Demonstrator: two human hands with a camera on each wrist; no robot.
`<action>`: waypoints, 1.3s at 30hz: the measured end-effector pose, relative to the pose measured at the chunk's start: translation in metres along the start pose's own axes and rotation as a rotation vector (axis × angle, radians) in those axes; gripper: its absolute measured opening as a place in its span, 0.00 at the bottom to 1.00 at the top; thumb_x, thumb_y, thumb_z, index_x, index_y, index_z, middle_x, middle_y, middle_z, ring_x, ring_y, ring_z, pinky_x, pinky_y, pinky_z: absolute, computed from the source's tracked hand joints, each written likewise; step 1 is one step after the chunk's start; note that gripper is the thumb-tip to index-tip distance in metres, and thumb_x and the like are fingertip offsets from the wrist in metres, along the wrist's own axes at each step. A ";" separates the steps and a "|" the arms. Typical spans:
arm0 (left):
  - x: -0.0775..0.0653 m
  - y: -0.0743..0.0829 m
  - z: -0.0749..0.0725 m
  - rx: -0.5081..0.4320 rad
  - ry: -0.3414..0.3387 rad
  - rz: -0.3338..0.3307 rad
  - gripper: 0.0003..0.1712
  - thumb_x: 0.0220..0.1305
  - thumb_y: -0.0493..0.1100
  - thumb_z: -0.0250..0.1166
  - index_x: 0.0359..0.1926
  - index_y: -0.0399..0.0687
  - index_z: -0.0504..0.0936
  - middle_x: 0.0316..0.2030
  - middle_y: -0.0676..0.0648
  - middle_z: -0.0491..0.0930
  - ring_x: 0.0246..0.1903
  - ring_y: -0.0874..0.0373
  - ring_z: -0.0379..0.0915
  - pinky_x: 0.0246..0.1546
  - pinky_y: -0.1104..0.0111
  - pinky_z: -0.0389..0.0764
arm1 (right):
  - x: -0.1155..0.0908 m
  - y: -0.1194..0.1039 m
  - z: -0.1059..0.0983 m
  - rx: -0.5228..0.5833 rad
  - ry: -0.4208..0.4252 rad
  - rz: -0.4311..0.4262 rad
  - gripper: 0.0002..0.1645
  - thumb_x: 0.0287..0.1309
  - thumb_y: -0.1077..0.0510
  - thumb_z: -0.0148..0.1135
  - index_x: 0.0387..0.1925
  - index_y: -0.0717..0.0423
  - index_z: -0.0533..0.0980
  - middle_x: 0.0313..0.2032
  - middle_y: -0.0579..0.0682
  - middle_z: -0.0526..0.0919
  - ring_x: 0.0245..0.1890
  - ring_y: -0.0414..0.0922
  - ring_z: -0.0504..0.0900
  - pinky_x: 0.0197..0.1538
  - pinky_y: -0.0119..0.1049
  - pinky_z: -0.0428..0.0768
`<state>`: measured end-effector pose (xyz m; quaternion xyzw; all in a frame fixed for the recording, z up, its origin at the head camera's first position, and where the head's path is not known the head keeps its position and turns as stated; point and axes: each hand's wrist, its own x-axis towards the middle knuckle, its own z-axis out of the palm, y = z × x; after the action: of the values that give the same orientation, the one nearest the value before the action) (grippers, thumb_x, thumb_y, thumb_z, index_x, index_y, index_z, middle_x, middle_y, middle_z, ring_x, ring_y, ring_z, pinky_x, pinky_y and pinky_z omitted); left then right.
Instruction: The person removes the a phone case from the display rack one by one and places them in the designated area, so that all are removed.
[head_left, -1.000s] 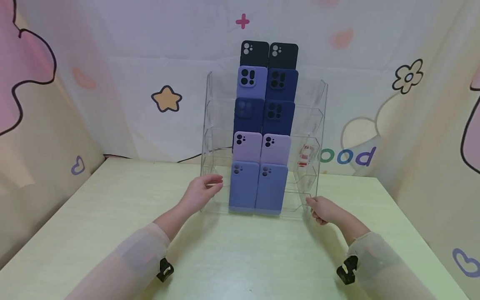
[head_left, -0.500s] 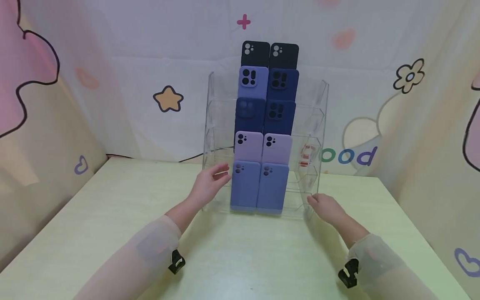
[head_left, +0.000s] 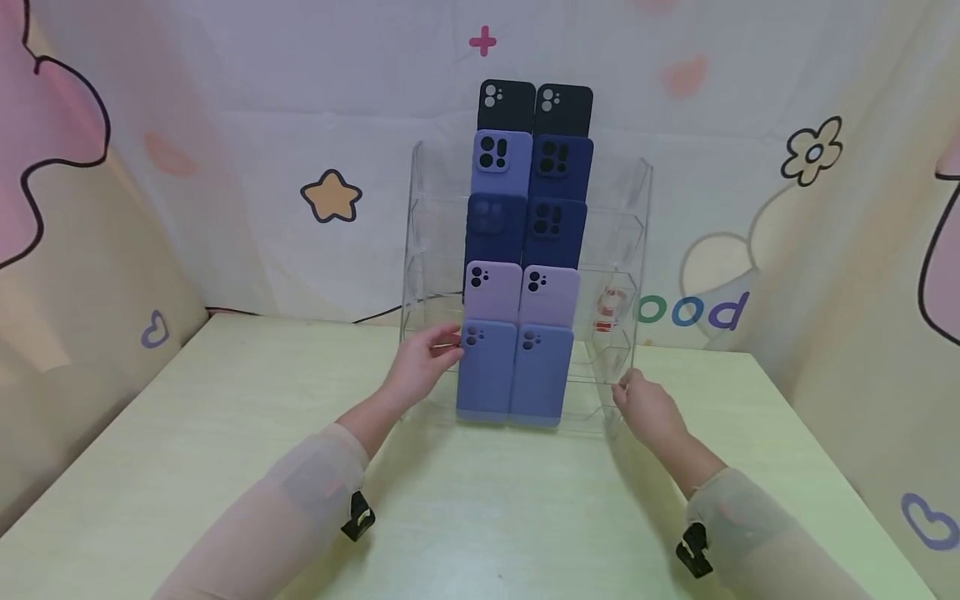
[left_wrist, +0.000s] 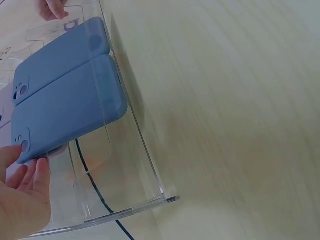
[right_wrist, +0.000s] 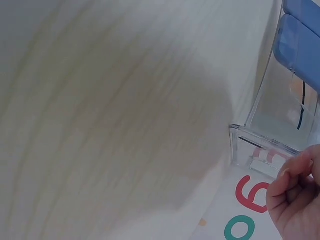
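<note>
A clear acrylic display rack (head_left: pixel 641 250) stands on the table, holding phone cases in stepped rows, two to a row. At the lowest step my left hand (head_left: pixel 422 367) pinches the upper left corner of the left blue phone case (left_wrist: pixel 70 105), its thumb on the front and fingers behind. Beside it leans a matching blue phone case (head_left: pixel 542 375). My right hand (head_left: pixel 652 408) grips the rack's right side edge, with curled fingers in the right wrist view. Above are two lilac phone cases (head_left: pixel 492 292), then navy, violet and black ones.
A pale wood-look table (head_left: pixel 465 508) extends around the rack. A patterned cloth (head_left: pixel 247 192) hangs behind it and at both sides. A black clip-like piece (head_left: pixel 358 517) sits at the left sleeve and a similar black piece (head_left: pixel 693 550) at the right.
My left hand has moved right and up to the left blue phone case and now pinches its corner. My right hand has slid slightly up along the rack's side edge.
</note>
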<state>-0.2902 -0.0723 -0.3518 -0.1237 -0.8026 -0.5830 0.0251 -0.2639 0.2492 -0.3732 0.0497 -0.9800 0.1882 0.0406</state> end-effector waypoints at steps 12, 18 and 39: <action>0.002 -0.002 -0.006 0.115 -0.086 0.034 0.19 0.61 0.33 0.61 0.54 0.34 0.76 0.46 0.39 0.79 0.44 0.48 0.77 0.41 0.64 0.80 | 0.001 -0.005 0.002 0.011 -0.005 0.006 0.15 0.68 0.58 0.43 0.41 0.70 0.65 0.22 0.54 0.74 0.20 0.47 0.70 0.22 0.38 0.68; 0.004 -0.006 -0.006 0.096 -0.181 0.022 0.17 0.64 0.32 0.58 0.53 0.33 0.74 0.45 0.39 0.78 0.45 0.49 0.75 0.42 0.63 0.79 | 0.000 -0.004 0.003 0.012 -0.006 0.005 0.14 0.68 0.58 0.44 0.41 0.70 0.65 0.22 0.54 0.73 0.20 0.47 0.69 0.22 0.37 0.67; 0.000 -0.003 -0.014 -0.065 0.009 0.013 0.18 0.66 0.35 0.56 0.56 0.35 0.72 0.47 0.37 0.79 0.43 0.49 0.76 0.38 0.64 0.80 | 0.002 -0.001 0.003 0.021 0.004 0.008 0.14 0.68 0.58 0.43 0.40 0.69 0.64 0.21 0.54 0.73 0.19 0.47 0.69 0.21 0.37 0.67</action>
<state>-0.2922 -0.0862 -0.3500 -0.1273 -0.7822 -0.6092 0.0284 -0.2656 0.2471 -0.3759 0.0458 -0.9781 0.1989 0.0414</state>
